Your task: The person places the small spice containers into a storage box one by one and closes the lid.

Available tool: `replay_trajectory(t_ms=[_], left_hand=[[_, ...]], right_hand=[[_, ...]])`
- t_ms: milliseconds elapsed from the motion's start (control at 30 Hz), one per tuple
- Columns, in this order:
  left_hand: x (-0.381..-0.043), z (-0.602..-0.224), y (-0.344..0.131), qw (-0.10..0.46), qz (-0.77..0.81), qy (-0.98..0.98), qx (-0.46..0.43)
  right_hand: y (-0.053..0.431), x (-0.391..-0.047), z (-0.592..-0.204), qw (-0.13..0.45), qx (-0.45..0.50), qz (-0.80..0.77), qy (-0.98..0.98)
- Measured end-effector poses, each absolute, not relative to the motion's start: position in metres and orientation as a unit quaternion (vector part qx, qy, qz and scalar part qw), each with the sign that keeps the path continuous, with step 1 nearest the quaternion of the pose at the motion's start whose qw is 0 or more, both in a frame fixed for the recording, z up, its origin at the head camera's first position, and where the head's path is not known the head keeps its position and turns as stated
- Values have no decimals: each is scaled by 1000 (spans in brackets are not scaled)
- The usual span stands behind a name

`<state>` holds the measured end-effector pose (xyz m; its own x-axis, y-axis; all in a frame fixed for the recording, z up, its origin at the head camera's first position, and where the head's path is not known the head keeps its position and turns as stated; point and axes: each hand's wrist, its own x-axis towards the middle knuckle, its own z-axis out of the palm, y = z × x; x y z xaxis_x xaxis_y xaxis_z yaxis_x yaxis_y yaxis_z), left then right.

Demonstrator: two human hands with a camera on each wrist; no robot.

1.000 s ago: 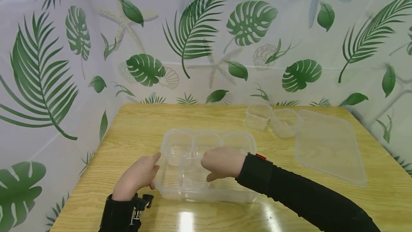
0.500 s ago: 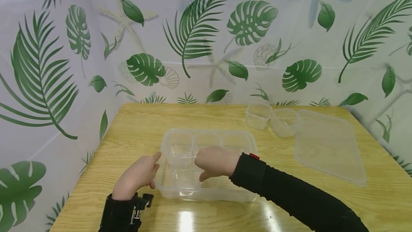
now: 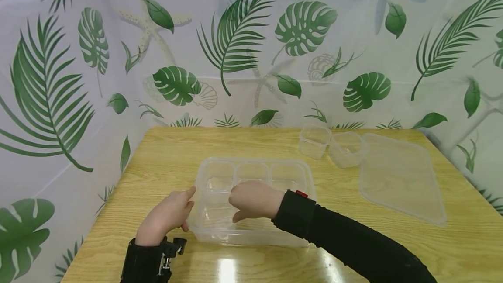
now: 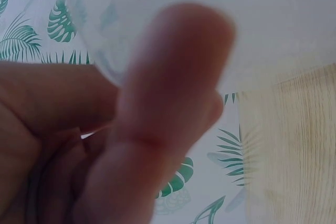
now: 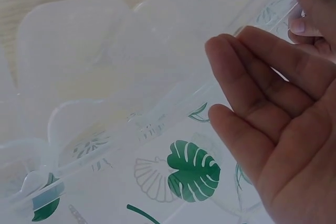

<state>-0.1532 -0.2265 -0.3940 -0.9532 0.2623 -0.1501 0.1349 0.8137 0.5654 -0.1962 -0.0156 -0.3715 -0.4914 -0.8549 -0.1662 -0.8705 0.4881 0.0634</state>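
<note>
A large clear plastic box lies on the table with several small clear containers inside, some in a back row. One small clear container sits in its front left corner. My right hand reaches down into the box, just right of that container. In the right wrist view its fingers are close together and slightly bent, tips at the clear plastic. My left hand rests against the box's left side. In the left wrist view its thumb lies in front of the translucent wall.
Two small clear containers stand at the back right of the wooden table. Beside them a flat translucent lid lies near the right edge. A leaf-patterned curtain hangs behind.
My right hand has moved left inside the box, and the front small container has slid left with it into the corner. The left hand stays in place.
</note>
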Motion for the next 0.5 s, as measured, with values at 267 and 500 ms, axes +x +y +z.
replay_trajectory(t_ms=[267,500], left_hand=[[-154,-395,-228,119,284,946,101],[-153,-394,-227,114,285,946,102]], right_hand=[[-22,-195,-371,54,-504,76,858],[-25,-195,-372,53,-507,75,857]])
